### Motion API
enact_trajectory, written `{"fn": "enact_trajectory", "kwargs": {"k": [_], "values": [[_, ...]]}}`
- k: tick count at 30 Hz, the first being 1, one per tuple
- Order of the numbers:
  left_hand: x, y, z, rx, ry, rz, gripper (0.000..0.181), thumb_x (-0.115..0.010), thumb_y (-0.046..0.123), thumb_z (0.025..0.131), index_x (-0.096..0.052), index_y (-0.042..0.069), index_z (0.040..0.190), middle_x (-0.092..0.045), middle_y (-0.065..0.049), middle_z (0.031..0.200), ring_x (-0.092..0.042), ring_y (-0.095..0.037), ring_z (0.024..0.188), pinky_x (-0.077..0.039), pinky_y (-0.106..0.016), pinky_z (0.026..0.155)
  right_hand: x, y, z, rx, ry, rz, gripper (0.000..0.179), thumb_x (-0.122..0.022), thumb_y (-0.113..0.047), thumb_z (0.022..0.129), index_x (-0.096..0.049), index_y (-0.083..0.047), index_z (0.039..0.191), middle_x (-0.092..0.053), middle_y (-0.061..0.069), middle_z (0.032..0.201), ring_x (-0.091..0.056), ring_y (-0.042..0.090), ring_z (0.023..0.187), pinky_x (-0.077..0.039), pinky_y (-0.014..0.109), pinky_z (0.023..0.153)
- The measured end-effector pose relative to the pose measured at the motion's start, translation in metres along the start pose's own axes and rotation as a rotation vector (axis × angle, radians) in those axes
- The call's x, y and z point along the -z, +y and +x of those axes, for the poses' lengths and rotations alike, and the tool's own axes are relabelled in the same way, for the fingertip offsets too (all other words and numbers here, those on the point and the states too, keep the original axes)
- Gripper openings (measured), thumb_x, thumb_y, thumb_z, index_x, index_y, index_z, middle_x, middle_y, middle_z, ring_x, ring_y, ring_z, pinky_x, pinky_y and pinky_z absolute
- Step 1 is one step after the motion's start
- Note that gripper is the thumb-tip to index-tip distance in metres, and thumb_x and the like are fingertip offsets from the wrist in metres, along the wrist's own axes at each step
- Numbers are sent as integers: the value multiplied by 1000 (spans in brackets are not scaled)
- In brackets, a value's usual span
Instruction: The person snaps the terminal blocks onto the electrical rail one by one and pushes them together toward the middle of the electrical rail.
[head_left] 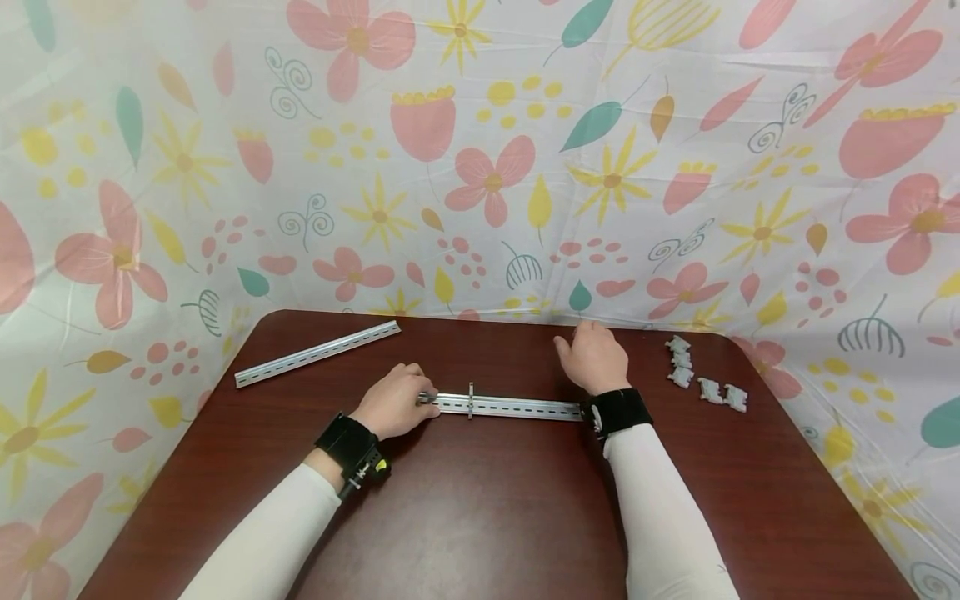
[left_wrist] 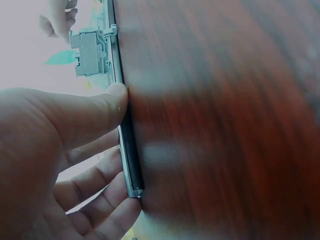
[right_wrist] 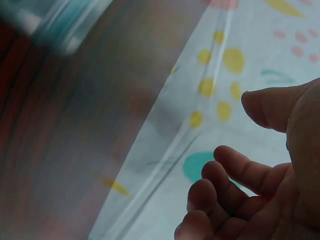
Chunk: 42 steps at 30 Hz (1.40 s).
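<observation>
My left hand [head_left: 396, 402] holds the left end of a slotted metal DIN rail [head_left: 532, 407], with the thumb along one edge and fingers along the other. The rail lies crosswise in the middle of the table. A grey terminal block [left_wrist: 90, 54] sits on it, standing across the rail a short way from my left thumb. My right hand [head_left: 595, 358] hovers beyond the rail's right end, its fingers loosely bent and thumb apart. Nothing is in its grasp in the right wrist view. The right wrist strap overlaps the rail's right end in the head view.
A second slotted DIN rail [head_left: 318, 353] lies slanted at the table's back left. Several loose grey terminal blocks [head_left: 680, 361] lie at the back right, two of them [head_left: 722, 393] slightly apart. A flower-printed cloth [head_left: 495, 242] hangs behind the dark red-brown table [head_left: 480, 500].
</observation>
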<state>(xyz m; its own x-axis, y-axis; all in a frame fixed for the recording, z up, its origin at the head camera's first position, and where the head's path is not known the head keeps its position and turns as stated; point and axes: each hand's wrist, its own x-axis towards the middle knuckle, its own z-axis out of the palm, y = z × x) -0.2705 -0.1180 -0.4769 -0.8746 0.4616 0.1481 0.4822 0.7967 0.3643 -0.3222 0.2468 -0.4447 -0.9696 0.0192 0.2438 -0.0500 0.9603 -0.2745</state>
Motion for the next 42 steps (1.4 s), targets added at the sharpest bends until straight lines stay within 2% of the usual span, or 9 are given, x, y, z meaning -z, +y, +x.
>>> {"fn": "enact_trajectory", "kwargs": {"k": [6,11,14,20,24,32,36,42], "values": [[0,0,0,3,-1,-6,22,-89,30,98,-86,15,114,-68,-1,113,-61,-25,108,-56,-40,84,6,28,3,-72,-33,18,49,-63,-41,113,-59,8,108,-59,32,111,-64,52,103,-57,65,83],[-1,0,1,-2,1,-8,22,-89,30,98,-86,15,115,-68,-1,112,-61,-24,107,-56,-39,84,13,54,3,-145,-51,40,62,-60,-42,113,-57,19,126,-53,44,129,-56,61,120,-53,73,91],[-2,-1,1,-6,5,-7,22,-89,30,98,-86,15,114,-68,-1,111,-61,-25,107,-56,-39,84,17,68,2,-181,-52,51,68,-60,-41,113,-54,24,134,-49,48,135,-51,65,125,-50,77,95],[-2,-2,0,-9,6,-4,21,-90,29,97,-87,16,113,-69,0,110,-61,-24,106,-56,-39,83,26,91,0,-248,-54,24,75,-59,-39,113,-48,30,139,-44,54,138,-46,71,129,-46,79,102],[-3,-3,0,-9,10,-2,21,-90,30,97,-87,16,112,-69,0,110,-61,-24,106,-56,-39,83,33,104,-3,-315,-88,27,77,-57,-39,113,-46,32,141,-43,55,135,-42,72,127,-45,78,100],[-3,-3,-1,-4,9,-8,21,-90,30,97,-87,16,113,-69,0,110,-61,-24,107,-55,-39,83,37,124,-7,-423,-145,37,78,-56,-38,113,-40,29,151,-37,57,138,-40,73,128,-44,78,101],[-2,-2,-1,-2,5,-15,21,-90,30,98,-87,16,113,-69,0,111,-61,-24,107,-55,-39,84,40,130,-12,-476,-175,44,80,-56,-38,112,-38,32,148,-33,59,139,-38,73,128,-43,78,103],[0,-1,-1,-6,5,-20,22,-89,29,98,-87,15,114,-69,-1,111,-61,-25,108,-55,-40,85,38,140,-14,-511,-192,60,82,-56,-38,111,-37,34,146,-30,60,137,-36,74,128,-43,78,102]]}}
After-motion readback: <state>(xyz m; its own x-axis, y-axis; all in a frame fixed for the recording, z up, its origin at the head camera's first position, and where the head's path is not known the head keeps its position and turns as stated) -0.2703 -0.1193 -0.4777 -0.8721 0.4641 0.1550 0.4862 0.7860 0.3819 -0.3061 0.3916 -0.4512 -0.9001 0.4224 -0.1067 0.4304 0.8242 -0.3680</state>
